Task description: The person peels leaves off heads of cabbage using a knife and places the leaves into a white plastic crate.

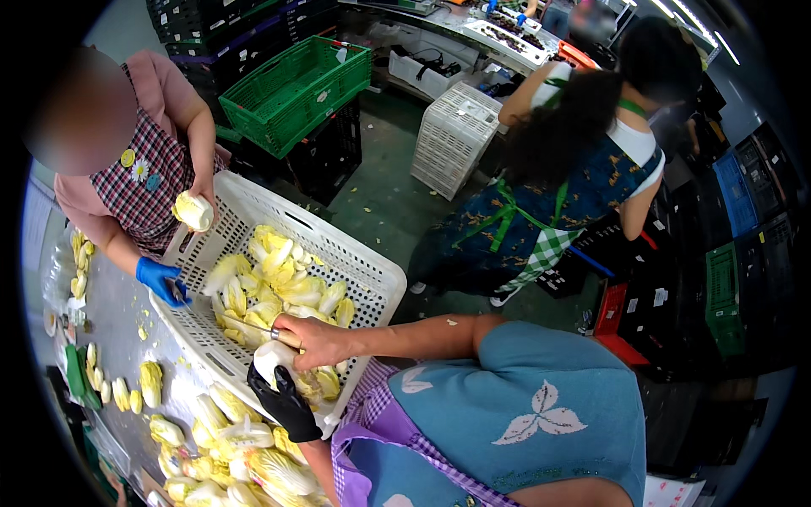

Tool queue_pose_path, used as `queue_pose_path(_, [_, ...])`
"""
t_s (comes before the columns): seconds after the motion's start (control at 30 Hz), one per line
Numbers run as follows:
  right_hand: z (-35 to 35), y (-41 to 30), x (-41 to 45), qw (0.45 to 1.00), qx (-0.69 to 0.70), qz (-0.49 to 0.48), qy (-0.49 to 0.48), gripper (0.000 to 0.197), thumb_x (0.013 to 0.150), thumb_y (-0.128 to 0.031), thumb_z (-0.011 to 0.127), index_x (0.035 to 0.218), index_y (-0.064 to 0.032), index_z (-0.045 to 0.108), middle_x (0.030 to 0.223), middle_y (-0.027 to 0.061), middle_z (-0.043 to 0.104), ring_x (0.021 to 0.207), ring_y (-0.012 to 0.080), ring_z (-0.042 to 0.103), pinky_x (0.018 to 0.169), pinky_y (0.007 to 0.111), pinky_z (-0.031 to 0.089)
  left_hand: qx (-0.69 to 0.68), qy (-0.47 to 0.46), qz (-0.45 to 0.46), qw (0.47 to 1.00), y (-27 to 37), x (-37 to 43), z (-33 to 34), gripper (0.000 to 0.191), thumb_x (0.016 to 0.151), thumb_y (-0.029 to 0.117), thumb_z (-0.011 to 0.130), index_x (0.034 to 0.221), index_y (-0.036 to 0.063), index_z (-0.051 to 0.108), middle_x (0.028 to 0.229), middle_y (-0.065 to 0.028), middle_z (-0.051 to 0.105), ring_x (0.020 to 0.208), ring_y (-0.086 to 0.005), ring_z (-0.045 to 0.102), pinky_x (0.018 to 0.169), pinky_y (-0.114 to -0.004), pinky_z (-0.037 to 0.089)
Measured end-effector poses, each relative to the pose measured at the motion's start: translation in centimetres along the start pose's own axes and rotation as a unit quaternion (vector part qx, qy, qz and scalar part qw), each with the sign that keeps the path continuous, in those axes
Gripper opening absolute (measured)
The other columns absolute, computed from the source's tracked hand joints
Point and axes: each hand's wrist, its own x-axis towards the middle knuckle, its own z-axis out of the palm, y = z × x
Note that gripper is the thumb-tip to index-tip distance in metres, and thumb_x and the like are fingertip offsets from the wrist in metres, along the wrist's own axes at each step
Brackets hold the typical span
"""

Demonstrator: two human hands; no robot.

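My left hand (pixel 282 396), in a black glove, holds a napa cabbage head (pixel 274 360) with its pale base turned up, over the near edge of a white perforated plastic crate (pixel 370 269). My bare right hand (pixel 317 342) grips the wooden handle of a knife (pixel 287 337) just above that cabbage; the blade points across the crate. Loose yellow-white cabbage leaves (pixel 275 275) lie inside the crate. Beside it on the metal table is a pile of napa cabbages (pixel 253 456), and a few smaller ones (pixel 151 383) lie farther off.
A co-worker in a checked apron (pixel 158 168) stands across the crate, holding a cabbage (pixel 193 211), the other hand blue-gloved (pixel 161 279). Another person (pixel 570 165) stands with their back turned. A green crate (pixel 298 95), a white crate (pixel 456 136) and stacked dark crates (pixel 652 298) stand around.
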Motion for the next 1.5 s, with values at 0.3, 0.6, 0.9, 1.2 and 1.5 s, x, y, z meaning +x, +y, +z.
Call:
queue_pose_path(0.3, [-3.0,1.0,-0.7,0.987,0.155,-0.003,-0.045,0.037,0.078,-0.009,0.062,0.112,-0.0040,0.050,0.093,0.0032,0.057,0.088,0.0093,0.054,0.082,0.025,0.045,-0.038,0.000,0.006,0.999,-2.1,-0.7,-0.4,0.048,0.099,0.027,0.046,0.132,-0.0072,0.041,0.132,-0.0219,0.047,0.120,-0.0307,0.046,0.104,-0.039,0.033])
queue_pose_path(0.6, [-2.2,0.3,-0.2,0.995,0.061,-0.057,-0.051,0.056,0.074,-0.016,0.069,0.122,0.0001,0.046,0.110,0.0105,0.054,0.102,0.0176,0.050,0.090,0.029,0.042,-0.153,-0.029,-0.006,0.988,-3.0,0.2,0.1,0.047,0.101,0.029,0.035,0.134,-0.0046,0.041,0.134,-0.0157,0.047,0.123,-0.0244,0.045,0.106,-0.036,0.032])
queue_pose_path(0.9, [-1.3,0.6,0.1,0.999,0.027,-0.046,-0.011,0.049,0.074,-0.009,0.063,0.120,0.0003,0.047,0.103,0.0130,0.056,0.098,0.0210,0.054,0.088,0.031,0.043,-0.272,-0.069,-0.092,0.956,-3.6,0.3,0.5,0.039,0.098,0.022,0.042,0.129,-0.0022,0.044,0.124,-0.0131,0.053,0.115,-0.0242,0.050,0.102,-0.036,0.037])
queue_pose_path(1.2, [-1.7,1.5,0.3,0.997,-0.058,-0.041,-0.025,0.044,0.078,-0.008,0.056,0.119,-0.0040,0.041,0.089,0.0162,0.058,0.081,0.0279,0.060,0.074,0.036,0.047,-0.187,-0.070,-0.070,0.977,2.1,-1.2,0.1,0.076,0.073,0.000,0.072,0.139,-0.0010,0.035,0.132,-0.0135,0.046,0.117,-0.0221,0.047,0.101,-0.033,0.037])
queue_pose_path(1.5, [-2.2,4.1,1.7,0.944,-0.190,-0.223,0.150,0.054,0.080,-0.027,0.074,0.119,-0.0013,0.047,0.097,0.0085,0.057,0.091,0.0241,0.059,0.082,0.035,0.049,0.123,-0.004,0.257,0.959,-6.8,-1.9,-2.6,0.031,0.085,0.003,0.048,0.111,-0.0038,0.063,0.105,-0.0194,0.067,0.104,-0.0346,0.060,0.094,-0.047,0.044])
